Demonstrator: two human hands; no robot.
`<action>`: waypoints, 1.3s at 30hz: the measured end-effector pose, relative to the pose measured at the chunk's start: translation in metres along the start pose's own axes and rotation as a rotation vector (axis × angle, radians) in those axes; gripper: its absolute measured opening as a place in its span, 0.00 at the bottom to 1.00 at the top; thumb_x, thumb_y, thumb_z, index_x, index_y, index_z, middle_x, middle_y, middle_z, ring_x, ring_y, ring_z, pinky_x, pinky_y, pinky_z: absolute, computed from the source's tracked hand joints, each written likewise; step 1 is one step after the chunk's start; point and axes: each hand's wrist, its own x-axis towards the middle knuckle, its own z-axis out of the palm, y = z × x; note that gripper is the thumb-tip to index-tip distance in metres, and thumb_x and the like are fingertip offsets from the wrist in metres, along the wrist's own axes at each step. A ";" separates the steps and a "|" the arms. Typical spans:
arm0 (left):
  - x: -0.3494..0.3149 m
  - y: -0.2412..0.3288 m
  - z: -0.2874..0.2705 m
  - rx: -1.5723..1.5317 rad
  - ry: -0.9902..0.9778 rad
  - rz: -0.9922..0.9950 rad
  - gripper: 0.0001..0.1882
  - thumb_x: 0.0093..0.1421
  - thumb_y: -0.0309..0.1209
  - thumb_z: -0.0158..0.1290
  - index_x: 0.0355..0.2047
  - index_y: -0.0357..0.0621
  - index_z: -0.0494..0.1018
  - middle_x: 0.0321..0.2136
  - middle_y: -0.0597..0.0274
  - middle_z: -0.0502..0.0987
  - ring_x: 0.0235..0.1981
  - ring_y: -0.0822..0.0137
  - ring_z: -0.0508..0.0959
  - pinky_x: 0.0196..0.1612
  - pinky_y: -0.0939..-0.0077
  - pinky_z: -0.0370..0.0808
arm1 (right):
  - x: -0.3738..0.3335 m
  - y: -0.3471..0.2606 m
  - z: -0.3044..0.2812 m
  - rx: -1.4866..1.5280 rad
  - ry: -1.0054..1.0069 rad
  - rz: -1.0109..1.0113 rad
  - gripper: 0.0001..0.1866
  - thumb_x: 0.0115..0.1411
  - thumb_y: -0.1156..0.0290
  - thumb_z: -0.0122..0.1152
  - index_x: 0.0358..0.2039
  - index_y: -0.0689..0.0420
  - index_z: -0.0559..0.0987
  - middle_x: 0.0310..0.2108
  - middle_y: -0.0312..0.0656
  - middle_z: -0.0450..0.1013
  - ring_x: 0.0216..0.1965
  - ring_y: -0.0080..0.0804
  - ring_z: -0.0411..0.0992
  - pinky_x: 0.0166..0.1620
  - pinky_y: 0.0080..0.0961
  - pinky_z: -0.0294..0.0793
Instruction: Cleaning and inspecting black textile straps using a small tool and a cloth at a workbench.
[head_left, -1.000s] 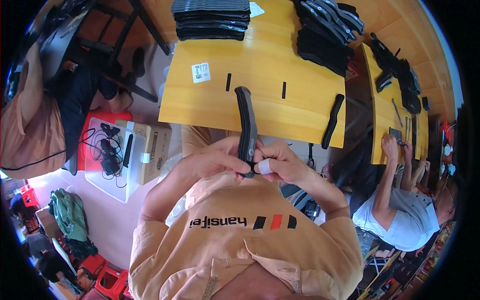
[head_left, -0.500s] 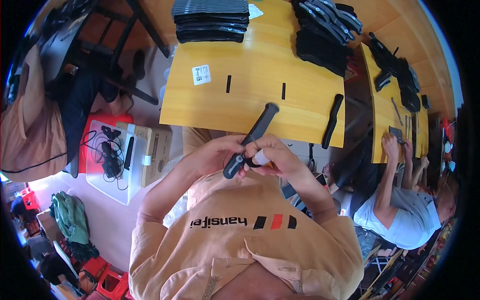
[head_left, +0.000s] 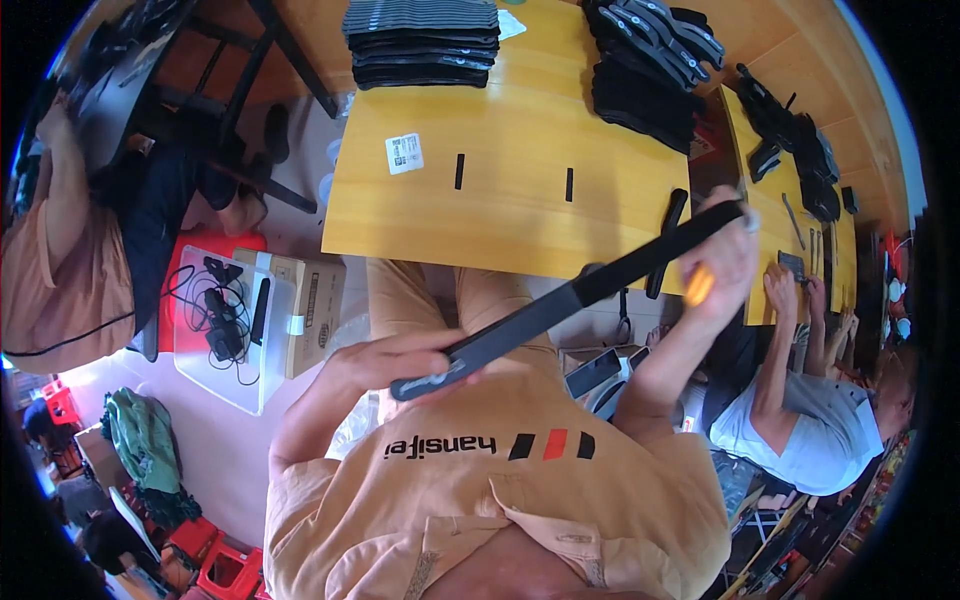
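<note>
A long black strap (head_left: 520,325) is stretched slantwise in front of me, above my lap and the table's near edge. My left hand (head_left: 395,360) grips its lower, wider end, which bears a pale mark. Up to the right, my right hand (head_left: 725,255) is closed on the narrower fuzzy end; it is blurred by motion. Something orange (head_left: 699,287) shows at the right hand's fingers, its kind unclear. Beneath the stretched end, another black strap (head_left: 668,235) lies on the table's right edge.
On the yellow wooden table (head_left: 400,220) are a stack of folded black straps (head_left: 420,45), a strap pile (head_left: 650,90), a white label (head_left: 405,153) and two black strips. To the left stands a clear bin (head_left: 262,330) with cables. Co-workers sit on both sides.
My right hand has moved right and away from my left, drawing the folded strap out long. My left hand has shifted slightly left and down with the other end.
</note>
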 end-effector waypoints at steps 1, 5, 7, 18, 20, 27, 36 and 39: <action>-0.010 -0.002 -0.004 0.031 0.035 -0.091 0.22 0.60 0.44 0.44 0.42 0.34 0.63 0.20 0.65 0.67 0.17 0.79 0.66 0.18 0.88 0.60 | 0.000 -0.023 0.003 -0.035 -0.040 -0.085 0.08 0.61 0.67 0.40 0.29 0.56 0.65 0.09 0.28 0.54 0.06 0.14 0.52 0.10 0.11 0.52; -0.064 -0.025 -0.028 -0.006 -0.070 -0.136 0.23 0.60 0.44 0.45 0.43 0.34 0.63 0.23 0.63 0.68 0.20 0.77 0.67 0.20 0.87 0.62 | 0.011 -0.101 0.029 -0.135 -0.191 -0.383 0.10 0.60 0.68 0.41 0.24 0.56 0.67 0.11 0.29 0.55 0.06 0.15 0.49 0.10 0.12 0.51; -0.077 -0.035 -0.043 -0.125 0.223 0.147 0.23 0.59 0.43 0.45 0.44 0.33 0.63 0.27 0.60 0.69 0.23 0.75 0.69 0.23 0.86 0.65 | 0.010 -0.103 0.031 -0.446 -0.117 -0.367 0.09 0.59 0.68 0.43 0.24 0.56 0.68 0.11 0.29 0.54 0.06 0.15 0.49 0.10 0.12 0.51; -0.006 -0.003 -0.115 0.170 0.983 0.390 0.13 0.58 0.31 0.48 0.42 0.38 0.68 0.20 0.73 0.69 0.17 0.85 0.64 0.19 0.92 0.59 | 0.023 -0.007 0.018 -2.684 0.035 -0.632 0.04 0.48 0.78 0.54 0.26 0.64 0.73 0.19 0.43 0.68 0.19 0.23 0.65 0.23 0.19 0.63; 0.009 -0.016 -0.131 0.289 1.222 0.380 0.15 0.55 0.28 0.52 0.42 0.39 0.64 0.18 0.71 0.68 0.14 0.82 0.64 0.14 0.88 0.59 | 0.019 -0.008 0.011 -2.619 0.095 -0.709 0.05 0.47 0.79 0.55 0.28 0.64 0.74 0.20 0.44 0.70 0.20 0.24 0.68 0.25 0.19 0.66; 0.028 -0.039 -0.137 0.945 1.666 0.508 0.18 0.50 0.26 0.55 0.41 0.37 0.65 0.24 0.63 0.69 0.23 0.74 0.69 0.25 0.81 0.68 | 0.010 -0.010 -0.021 -2.277 0.230 -0.668 0.07 0.47 0.82 0.55 0.29 0.64 0.75 0.21 0.37 0.73 0.21 0.19 0.68 0.27 0.14 0.66; 0.079 0.042 -0.012 1.247 0.804 0.802 0.16 0.54 0.30 0.51 0.42 0.36 0.69 0.37 0.56 0.74 0.34 0.63 0.74 0.37 0.72 0.68 | 0.012 0.041 -0.014 -1.891 -0.296 -0.029 0.10 0.39 0.82 0.52 0.25 0.61 0.77 0.22 0.35 0.73 0.19 0.16 0.63 0.21 0.14 0.59; 0.087 0.043 -0.005 0.958 0.459 0.329 0.11 0.54 0.30 0.51 0.35 0.35 0.72 0.27 0.56 0.75 0.29 0.68 0.73 0.34 0.75 0.68 | 0.009 0.039 -0.025 -1.872 -0.290 0.063 0.11 0.38 0.82 0.52 0.25 0.61 0.77 0.22 0.37 0.73 0.19 0.16 0.62 0.22 0.14 0.59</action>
